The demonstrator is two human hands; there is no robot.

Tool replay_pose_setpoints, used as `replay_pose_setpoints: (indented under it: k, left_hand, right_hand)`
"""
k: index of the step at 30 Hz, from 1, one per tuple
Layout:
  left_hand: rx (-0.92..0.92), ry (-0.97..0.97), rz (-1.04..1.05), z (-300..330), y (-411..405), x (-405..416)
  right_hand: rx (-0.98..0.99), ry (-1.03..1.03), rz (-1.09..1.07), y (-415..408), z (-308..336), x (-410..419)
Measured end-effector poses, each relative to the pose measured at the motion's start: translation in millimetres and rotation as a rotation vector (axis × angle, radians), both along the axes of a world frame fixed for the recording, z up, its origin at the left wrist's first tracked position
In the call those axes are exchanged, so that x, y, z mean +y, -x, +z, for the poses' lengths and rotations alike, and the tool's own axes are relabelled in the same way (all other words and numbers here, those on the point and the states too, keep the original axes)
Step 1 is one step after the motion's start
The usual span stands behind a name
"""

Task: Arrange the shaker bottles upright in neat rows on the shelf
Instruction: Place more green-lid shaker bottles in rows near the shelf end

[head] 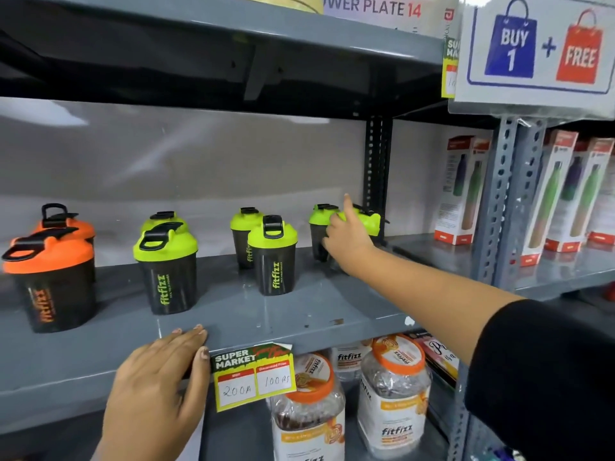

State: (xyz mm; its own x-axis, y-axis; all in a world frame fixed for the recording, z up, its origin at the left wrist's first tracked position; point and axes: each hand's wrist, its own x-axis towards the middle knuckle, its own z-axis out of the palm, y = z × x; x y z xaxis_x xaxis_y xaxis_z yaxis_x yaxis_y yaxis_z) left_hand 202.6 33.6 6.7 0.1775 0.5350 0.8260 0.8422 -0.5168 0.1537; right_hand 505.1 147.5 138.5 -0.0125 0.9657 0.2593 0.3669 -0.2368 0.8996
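Several black shaker bottles stand upright on the grey shelf. Two have orange lids, one in front and one behind, at the far left. Green-lidded pairs stand at the centre-left and in the middle. Another green-lidded bottle is at the back right. My right hand reaches to the back right corner and wraps around the rightmost green-lidded shaker, which looks tilted and is partly hidden; the index finger sticks up. My left hand lies flat on the shelf's front edge and holds nothing.
A dark perforated post stands right behind the rightmost bottle. A yellow price tag hangs from the shelf edge. Clear jars with orange lids sit below. Boxed bottles fill the neighbouring shelf, under a promo sign.
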Motion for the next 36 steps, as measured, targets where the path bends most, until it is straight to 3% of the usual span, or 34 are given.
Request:
replay_pose_setpoints:
  k: [7,11,13,16,23,25,27,29,33,36]
  left_hand:
    - [-0.020,0.033,0.002,-0.6,-1.1,-2.1]
    - [-0.024,0.035,-0.002,-0.8,-1.5,-2.1]
    - [-0.021,0.036,0.001,-0.9,-1.4,-1.8]
    - [-0.017,0.033,0.006,-0.7,-1.1,-0.9]
    - [-0.001,0.073,0.026,0.7,-1.4,-4.5]
    - [0.004,0.090,0.030,1.3,-1.5,-5.8]
    - [0.008,0.092,0.035,1.4,-1.6,-6.2]
    - [0.007,0.085,0.040,2.2,-2.2,-6.3]
    - [0.011,0.083,0.061,1.8,-3.1,-5.9]
    - [0.006,0.083,0.057,2.0,-2.0,-4.7]
  right_hand:
    - [-0.281,0.046,0.003,15.6,-17.6,-6.0]
    - [-0.287,0.074,-0.019,15.2,-24.5,-8.2]
    - [-0.197,0.058,0.035,17.7,-21.5,-14.0]
    - [0.158,-0.076,0.274,13.9,-20.9,-24.8]
    - [1.443,-0.672,0.724,-15.3,-9.8,-73.6]
    - [1.886,-0.689,0.715,-32.0,-17.4,-67.7]
    - [2.270,-0.526,0.618,-46.4,-23.7,-53.7]
    - [2.396,-0.374,0.502,-57.7,-27.1,-37.5]
    - [2.565,-0.186,0.514,-63.3,-34.8,-10.7]
    - [2.547,-0.221,0.536,-59.2,-44.7,-6.5]
